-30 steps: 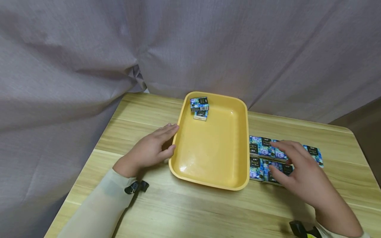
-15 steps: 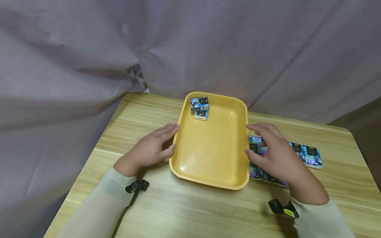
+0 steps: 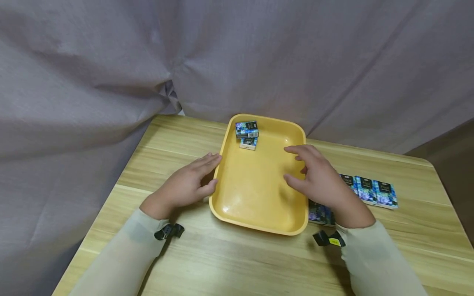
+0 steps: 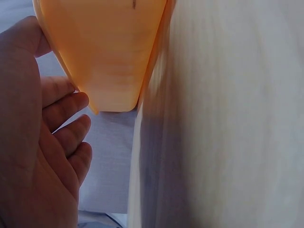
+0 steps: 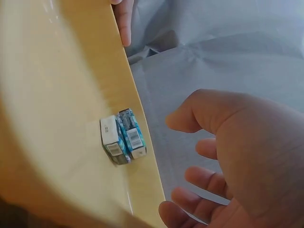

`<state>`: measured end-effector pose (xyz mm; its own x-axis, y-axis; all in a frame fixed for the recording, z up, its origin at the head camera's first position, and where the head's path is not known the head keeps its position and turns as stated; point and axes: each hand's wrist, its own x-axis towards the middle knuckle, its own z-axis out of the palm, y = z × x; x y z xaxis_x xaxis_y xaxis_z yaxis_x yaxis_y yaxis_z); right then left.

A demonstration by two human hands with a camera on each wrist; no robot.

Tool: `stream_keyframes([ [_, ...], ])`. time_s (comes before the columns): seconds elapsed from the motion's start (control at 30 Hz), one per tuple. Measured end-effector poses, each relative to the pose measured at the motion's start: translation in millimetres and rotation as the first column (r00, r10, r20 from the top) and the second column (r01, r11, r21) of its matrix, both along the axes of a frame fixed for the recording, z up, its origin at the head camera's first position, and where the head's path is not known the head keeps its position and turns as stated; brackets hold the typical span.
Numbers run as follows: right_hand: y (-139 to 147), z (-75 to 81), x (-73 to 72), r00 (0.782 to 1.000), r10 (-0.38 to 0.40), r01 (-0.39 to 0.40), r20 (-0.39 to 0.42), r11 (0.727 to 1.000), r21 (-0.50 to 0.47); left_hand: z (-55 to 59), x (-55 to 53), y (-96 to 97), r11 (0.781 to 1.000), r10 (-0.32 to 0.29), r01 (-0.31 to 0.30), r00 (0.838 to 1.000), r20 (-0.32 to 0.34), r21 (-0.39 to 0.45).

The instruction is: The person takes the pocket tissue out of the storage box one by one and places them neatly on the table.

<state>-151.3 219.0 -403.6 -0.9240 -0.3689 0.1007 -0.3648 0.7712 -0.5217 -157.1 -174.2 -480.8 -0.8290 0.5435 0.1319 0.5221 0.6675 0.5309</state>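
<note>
My left hand (image 3: 187, 183) rests its fingertips and thumb against the left rim of a yellow plastic tray (image 3: 255, 227), fingers fairly straight. The left wrist view shows thumb and fingertips at the tray's edge. Over the tray's right side hovers my right hand (image 3: 314, 176), thumb and fingers apart with nothing between them. Two small blue patterned boxes lie in the tray's far left corner: the upper box (image 3: 247, 129) leans on the lower box (image 3: 248, 143). Both boxes also show in the right wrist view, away from the fingers.
Right of the tray, several matching boxes (image 3: 365, 190) lie in rows on the wooden table (image 3: 237, 267), partly hidden by my right hand and forearm. A grey curtain (image 3: 259, 57) hangs behind the table's far edge.
My right hand has moved left from above the rows of boxes to over the tray, with nothing in it. My left hand stays at the rim. The tray has barely shifted.
</note>
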Motion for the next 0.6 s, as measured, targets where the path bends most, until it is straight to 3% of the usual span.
stream_keyframes([
  [0.33,-18,-1.6,-28.7,0.994,-0.032,0.037,0.103,0.998,-0.050,-1.1,-1.1,0.5,1.000,-0.006,0.006,1.000,-0.002,-0.010],
  [0.6,-33,-4.6,-53.6,0.984,-0.066,0.072,0.165,0.997,-0.034,-1.1,-0.6,-0.4,1.000,0.005,-0.005,1.000,0.011,-0.020],
])
